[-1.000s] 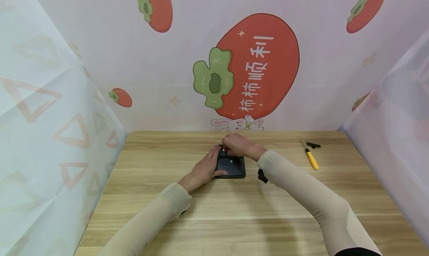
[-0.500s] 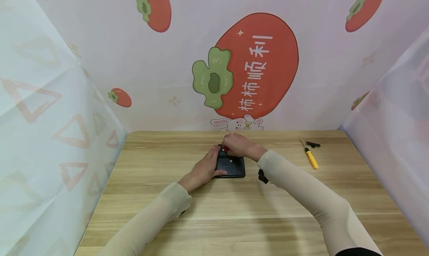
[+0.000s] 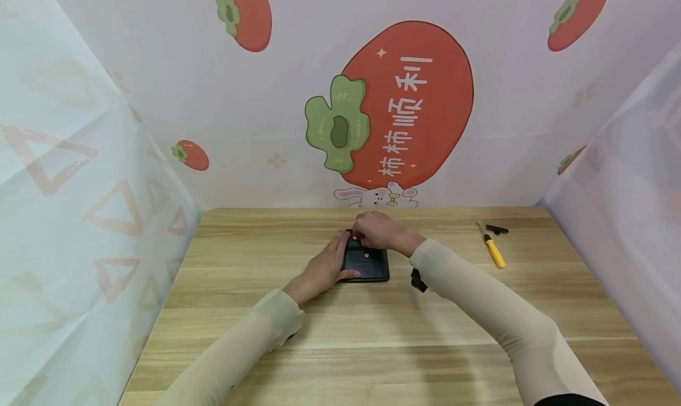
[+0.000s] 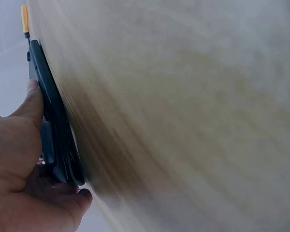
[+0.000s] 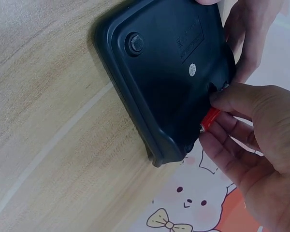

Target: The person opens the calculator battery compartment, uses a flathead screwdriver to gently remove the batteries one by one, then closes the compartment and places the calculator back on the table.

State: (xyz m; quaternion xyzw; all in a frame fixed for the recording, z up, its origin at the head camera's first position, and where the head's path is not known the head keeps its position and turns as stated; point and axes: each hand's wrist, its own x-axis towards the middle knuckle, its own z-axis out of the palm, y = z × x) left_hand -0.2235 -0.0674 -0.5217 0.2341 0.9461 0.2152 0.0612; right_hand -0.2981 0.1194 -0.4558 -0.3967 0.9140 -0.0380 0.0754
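A black calculator (image 3: 374,270) lies back side up near the table's far edge. Its moulded back, with a round foot and small sticker, shows in the right wrist view. My left hand (image 3: 326,263) grips its left side; in the left wrist view the thumb lies on the back and the fingers wrap the end of the calculator (image 4: 53,96). My right hand (image 3: 376,229) pinches a small red battery (image 5: 211,118) between thumb and fingers at the raised far end of the calculator (image 5: 159,82). The fingers partly cover the battery and its slot.
On the right of the wooden table (image 3: 372,364) lies a yellow-handled screwdriver (image 3: 495,252). Beside its tip is a small black cover piece (image 3: 497,229). A printed backdrop (image 3: 276,98) rises at the table's far edge.
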